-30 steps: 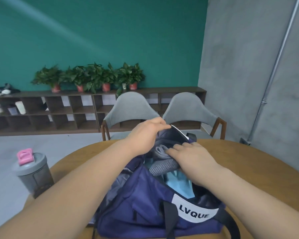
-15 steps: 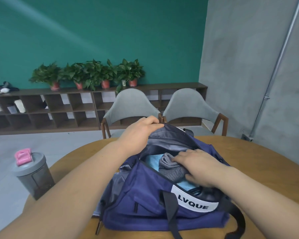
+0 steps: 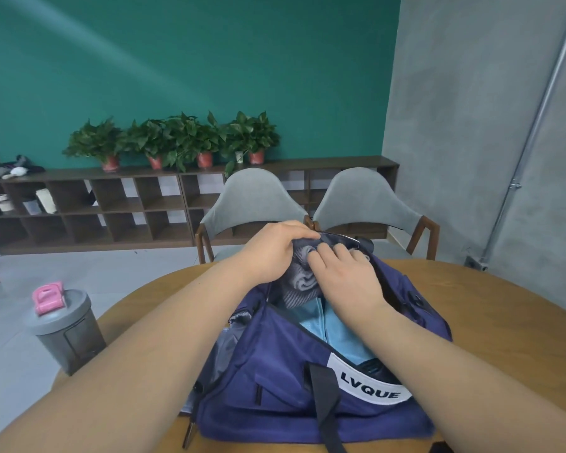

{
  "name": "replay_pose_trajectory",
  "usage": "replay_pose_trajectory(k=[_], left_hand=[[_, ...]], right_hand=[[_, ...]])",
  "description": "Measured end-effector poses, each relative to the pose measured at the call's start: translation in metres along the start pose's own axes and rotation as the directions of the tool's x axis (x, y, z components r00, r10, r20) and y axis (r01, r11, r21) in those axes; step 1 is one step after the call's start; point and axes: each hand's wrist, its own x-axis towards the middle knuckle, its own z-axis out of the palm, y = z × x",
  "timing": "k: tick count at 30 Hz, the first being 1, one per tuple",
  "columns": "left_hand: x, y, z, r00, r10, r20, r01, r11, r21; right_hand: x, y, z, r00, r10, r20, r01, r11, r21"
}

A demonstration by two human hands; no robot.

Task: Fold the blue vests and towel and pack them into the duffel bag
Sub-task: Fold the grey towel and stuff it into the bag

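As left grip (image 3: 270,253) holds duffel bag (image 3: 275,371), towel (image 3: 303,282) half-hidden — vests (image 3: 340,335) part-covered.

even soft indoor light, pale diagonal glare streak on green wall (image 3: 118,44), wide-angle bending at frame edges, slight overall softness, faint shadows

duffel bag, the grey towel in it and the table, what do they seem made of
Duffel bag: woven synthetic, probably nylon or polyester; navy, matte, creases stiffly.
Towel: soft grey fabric, likely terry or knit; ribbed surface, bunches in loose folds.
Table: wood or veneer, smooth satin tan top; which, I cannot tell.
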Motion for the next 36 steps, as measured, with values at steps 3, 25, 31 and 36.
replay_pose_trajectory(k=[3, 25, 31, 36], left_hand=[[0.002, 0.0, -0.003, 0.998, -0.059, 0.03, 0.061, 0.996, -0.058], [0.014, 0.01, -0.004, 0.999, 0.025, 0.027, -0.021, 0.989, -0.144], [0.012, 0.003, -0.006, 0.999, -0.026, 0.018, 0.028, 0.993, -0.111], [0.013, -0.014, -0.004, 1.0, 0.013, 0.009, -0.014, 0.998, 0.057]], right_hand=[[0.004, -0.011, 0.014, 0.993, -0.025, 0.117, 0.029, 0.999, -0.032], [0.021, -0.015, 0.035, 0.947, 0.132, 0.292, -0.142, 0.99, 0.013], [0.029, -0.001, 0.038, 0.823, 0.049, 0.566, -0.161, 0.976, 0.15], [0.019, -0.002, 0.037, 0.806, -0.036, 0.591, -0.196, 0.925, 0.325]])
